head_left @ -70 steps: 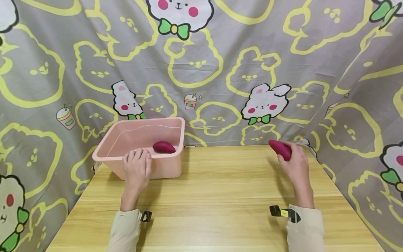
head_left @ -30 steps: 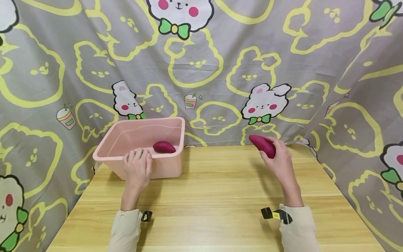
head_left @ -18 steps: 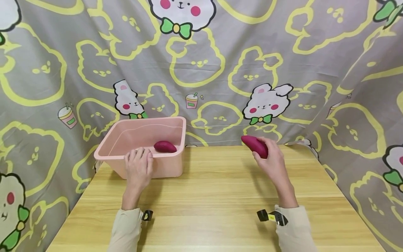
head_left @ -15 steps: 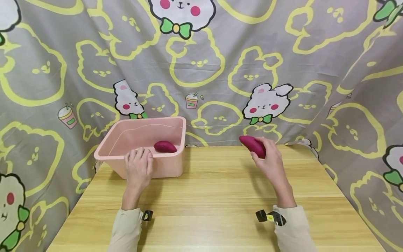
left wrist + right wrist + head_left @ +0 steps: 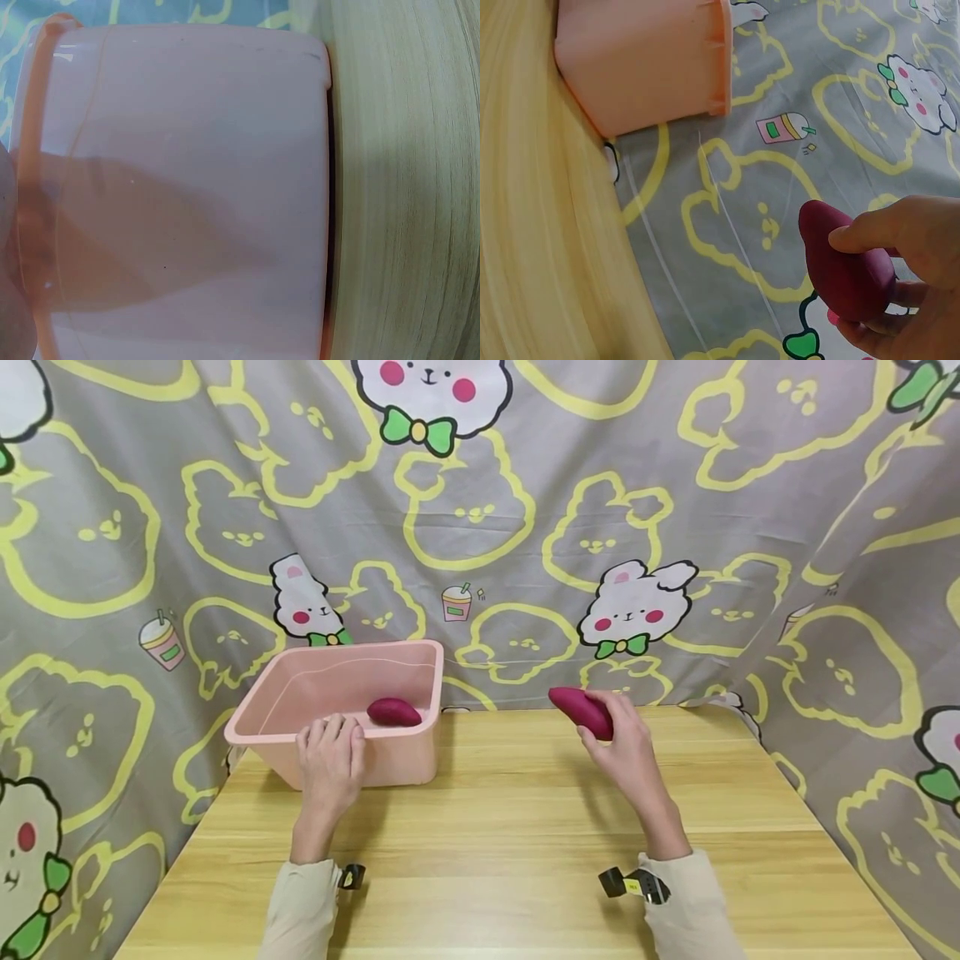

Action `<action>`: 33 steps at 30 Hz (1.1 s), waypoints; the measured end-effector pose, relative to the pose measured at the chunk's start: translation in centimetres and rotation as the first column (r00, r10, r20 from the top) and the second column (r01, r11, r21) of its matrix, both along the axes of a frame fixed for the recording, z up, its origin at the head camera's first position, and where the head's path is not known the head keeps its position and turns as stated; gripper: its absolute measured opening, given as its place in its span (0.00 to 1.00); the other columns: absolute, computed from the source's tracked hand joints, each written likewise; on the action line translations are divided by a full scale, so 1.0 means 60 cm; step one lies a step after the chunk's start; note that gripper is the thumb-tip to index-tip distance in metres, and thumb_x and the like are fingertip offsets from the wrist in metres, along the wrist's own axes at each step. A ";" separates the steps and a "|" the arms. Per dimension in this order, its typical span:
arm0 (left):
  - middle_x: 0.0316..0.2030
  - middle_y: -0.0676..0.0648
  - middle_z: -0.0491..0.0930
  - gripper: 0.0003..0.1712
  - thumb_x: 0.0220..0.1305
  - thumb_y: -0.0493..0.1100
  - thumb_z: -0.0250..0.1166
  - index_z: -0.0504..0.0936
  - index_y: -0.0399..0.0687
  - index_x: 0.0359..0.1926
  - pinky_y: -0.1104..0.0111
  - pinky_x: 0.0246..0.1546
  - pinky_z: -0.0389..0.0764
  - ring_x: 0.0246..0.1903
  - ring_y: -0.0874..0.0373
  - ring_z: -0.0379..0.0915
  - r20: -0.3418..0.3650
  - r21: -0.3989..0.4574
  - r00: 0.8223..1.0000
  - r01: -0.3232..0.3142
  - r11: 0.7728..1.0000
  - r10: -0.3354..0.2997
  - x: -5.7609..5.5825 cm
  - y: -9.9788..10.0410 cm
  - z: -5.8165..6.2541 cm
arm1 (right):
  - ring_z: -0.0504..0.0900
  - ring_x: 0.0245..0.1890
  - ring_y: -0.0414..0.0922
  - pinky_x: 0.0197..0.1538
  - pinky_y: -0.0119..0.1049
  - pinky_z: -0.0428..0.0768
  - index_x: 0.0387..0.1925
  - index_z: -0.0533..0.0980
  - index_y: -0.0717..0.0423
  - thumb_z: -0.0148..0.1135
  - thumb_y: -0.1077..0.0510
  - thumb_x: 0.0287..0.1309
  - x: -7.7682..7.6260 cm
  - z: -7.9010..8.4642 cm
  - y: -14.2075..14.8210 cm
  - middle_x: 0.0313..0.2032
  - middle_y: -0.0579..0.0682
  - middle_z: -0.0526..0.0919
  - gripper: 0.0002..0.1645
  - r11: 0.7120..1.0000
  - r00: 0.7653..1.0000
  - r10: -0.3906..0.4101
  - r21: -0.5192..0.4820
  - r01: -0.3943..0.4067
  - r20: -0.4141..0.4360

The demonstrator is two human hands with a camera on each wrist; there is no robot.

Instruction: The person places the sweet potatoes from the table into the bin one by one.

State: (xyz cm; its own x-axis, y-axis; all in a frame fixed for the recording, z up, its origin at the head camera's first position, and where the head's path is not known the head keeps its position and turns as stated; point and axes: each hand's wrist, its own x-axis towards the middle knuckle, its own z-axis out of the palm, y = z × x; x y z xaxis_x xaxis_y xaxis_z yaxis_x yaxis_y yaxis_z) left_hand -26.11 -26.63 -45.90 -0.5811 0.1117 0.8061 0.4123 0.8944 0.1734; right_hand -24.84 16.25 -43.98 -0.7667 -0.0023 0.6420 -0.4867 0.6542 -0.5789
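Note:
A purple sweet potato (image 5: 583, 713) is held up over the back right of the table, between the thumb and fingers of my right hand (image 5: 626, 750). In the right wrist view the thumb presses one side of the sweet potato (image 5: 847, 274) and the fingers curl under it. My left hand (image 5: 330, 764) grips the front rim of a pink plastic bin (image 5: 397, 760), fingers bent over the edge. A second purple sweet potato (image 5: 393, 712) lies inside that bin, near its right wall. The left wrist view shows mostly the outer wall of the bin (image 5: 202, 180).
The bin stands at the back left of a wooden table (image 5: 495, 843). Behind the table and at both sides hangs a grey patterned curtain (image 5: 510, 543). Each wrist wears a small black camera, such as the right wrist camera (image 5: 613, 882).
My right hand has carried the sweet potato leftward, nearer the bin, in a steady move. The left hand has kept its hold on the rim, and the bin has stayed put.

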 end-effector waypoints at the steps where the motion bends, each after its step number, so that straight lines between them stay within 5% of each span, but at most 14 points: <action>1: 0.33 0.39 0.74 0.17 0.76 0.45 0.44 0.73 0.41 0.33 0.41 0.53 0.62 0.38 0.37 0.68 -0.006 -0.001 1.000 0.001 1.000 -0.001 0.000 0.000 0.000 | 0.77 0.51 0.59 0.51 0.59 0.76 0.61 0.76 0.60 0.75 0.68 0.52 0.000 0.000 -0.002 0.56 0.61 0.78 0.33 1.000 1.000 0.003 0.002 -0.003 -0.002; 33: 0.34 0.39 0.75 0.18 0.77 0.46 0.43 0.74 0.42 0.34 0.42 0.54 0.61 0.40 0.37 0.68 0.012 -0.010 1.000 -0.008 1.000 0.008 0.003 0.000 0.000 | 0.79 0.54 0.56 0.52 0.56 0.80 0.62 0.76 0.57 0.75 0.67 0.53 -0.003 0.002 -0.051 0.58 0.57 0.79 0.33 0.997 0.997 0.080 -0.010 -0.080 -0.015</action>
State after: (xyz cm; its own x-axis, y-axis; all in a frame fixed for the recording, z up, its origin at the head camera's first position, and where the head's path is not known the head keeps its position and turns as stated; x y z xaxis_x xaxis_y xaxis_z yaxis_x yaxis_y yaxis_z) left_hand -25.96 -26.65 -45.88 -0.5921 0.1146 0.7977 0.4029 0.8994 0.1698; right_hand -25.04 13.17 -43.84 -0.7550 -0.0569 0.6532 -0.5458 0.6067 -0.5780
